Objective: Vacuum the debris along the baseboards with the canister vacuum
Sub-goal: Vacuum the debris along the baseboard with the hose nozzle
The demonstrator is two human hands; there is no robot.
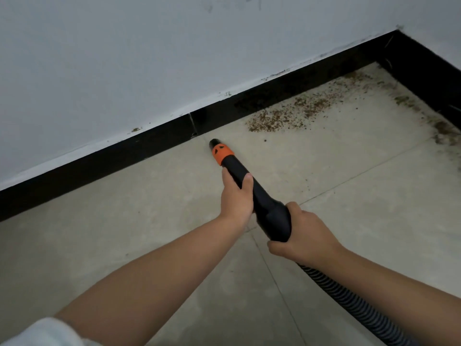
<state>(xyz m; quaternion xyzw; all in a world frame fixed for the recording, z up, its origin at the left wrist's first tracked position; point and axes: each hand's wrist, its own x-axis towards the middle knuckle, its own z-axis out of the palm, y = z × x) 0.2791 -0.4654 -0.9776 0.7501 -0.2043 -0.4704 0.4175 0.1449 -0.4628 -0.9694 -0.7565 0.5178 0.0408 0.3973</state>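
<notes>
I hold a black vacuum nozzle with an orange collar; its tip points at the floor close to the black baseboard. My left hand grips the nozzle's middle from the left. My right hand grips its thick rear end, where the ribbed hose leaves toward the lower right. Brown debris lies scattered along the baseboard to the right of the tip and into the corner. The canister is out of sight.
A second baseboard meets the first at the room corner on the upper right, with more dirt along it. The pale wall rises above. The grey tiled floor spreads left and below.
</notes>
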